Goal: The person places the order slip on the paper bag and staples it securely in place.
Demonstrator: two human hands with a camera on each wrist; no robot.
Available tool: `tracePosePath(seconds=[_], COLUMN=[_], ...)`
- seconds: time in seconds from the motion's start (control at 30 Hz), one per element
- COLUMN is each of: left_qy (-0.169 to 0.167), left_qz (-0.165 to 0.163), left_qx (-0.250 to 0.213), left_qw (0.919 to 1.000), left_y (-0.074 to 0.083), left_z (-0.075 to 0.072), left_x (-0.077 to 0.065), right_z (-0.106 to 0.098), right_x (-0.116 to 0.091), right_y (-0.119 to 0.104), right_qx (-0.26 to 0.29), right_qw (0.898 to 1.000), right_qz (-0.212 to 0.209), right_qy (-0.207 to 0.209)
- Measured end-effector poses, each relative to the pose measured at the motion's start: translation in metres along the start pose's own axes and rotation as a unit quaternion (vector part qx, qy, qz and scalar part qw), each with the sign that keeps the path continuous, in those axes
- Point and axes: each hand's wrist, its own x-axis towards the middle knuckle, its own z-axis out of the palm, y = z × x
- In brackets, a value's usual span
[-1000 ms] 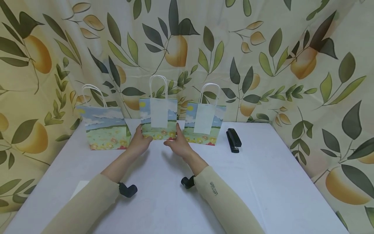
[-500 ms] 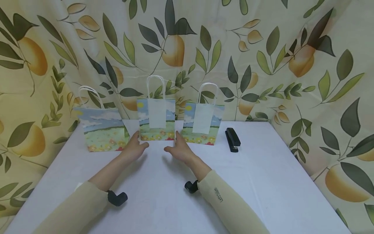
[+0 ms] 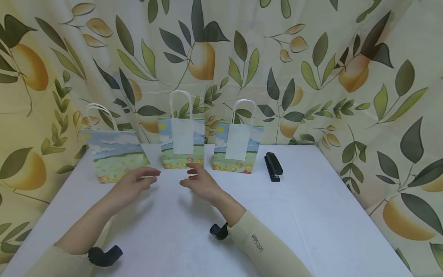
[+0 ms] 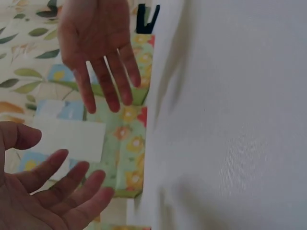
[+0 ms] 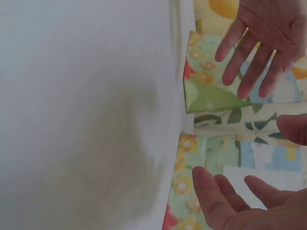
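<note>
Three small paper gift bags with white handles stand along the back of the table, printed with sky and flowers. The left bag (image 3: 115, 148) is turned at an angle. A white panel shows on the front of the middle bag (image 3: 166, 154) and of the right bag (image 3: 220, 150). My left hand (image 3: 135, 186), fingers relaxed and holding nothing, is in front of the left bag's lower corner. My right hand (image 3: 204, 184) is also unladen, its fingers loosely bent, and its fingertips overlap the middle bag's bottom edge. Both palms face each other in the wrist views.
A black stapler (image 3: 273, 167) lies on the white-covered table (image 3: 311, 223), right of the bags. Behind the table hangs a curtain (image 3: 242, 23) with a fruit and leaf print. A black wrist camera (image 3: 105, 256) sticks out from the left sleeve.
Both hands have let go of the middle bag's sides and drawn back toward me, the left one also moving leftward. The middle bag stays standing between the other two.
</note>
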Motion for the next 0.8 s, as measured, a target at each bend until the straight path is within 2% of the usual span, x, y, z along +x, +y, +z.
tracePosePath(seconds=[0.13, 0.23, 0.47, 0.6, 0.8], left_qy=[0.005, 0.017, 0.087, 0.123, 0.150], left_qz=[0.017, 0.014, -0.002, -0.017, -0.025], left_qx=[-0.025, -0.021, 0.015, 0.017, 0.010], left_qw=[0.9995, 0.9995, 0.9961, 0.9921, 0.9884], left_y=[-0.010, -0.021, -0.048, -0.063, -0.078], left_z=[-0.015, -0.028, -0.061, -0.075, -0.090], left_x=[-0.010, -0.016, -0.030, -0.033, -0.031], right_z=[0.011, 0.018, 0.038, 0.047, 0.056], right_x=[0.002, 0.009, 0.027, 0.031, 0.039], right_y=[-0.006, -0.008, -0.014, -0.022, -0.036], right_qx=[0.017, 0.022, 0.033, 0.020, 0.009], right_qw=[1.000, 0.999, 0.997, 0.996, 0.995], right_qz=[-0.008, -0.011, -0.015, -0.018, -0.019], right_qy=[-0.022, -0.036, -0.069, -0.080, -0.096])
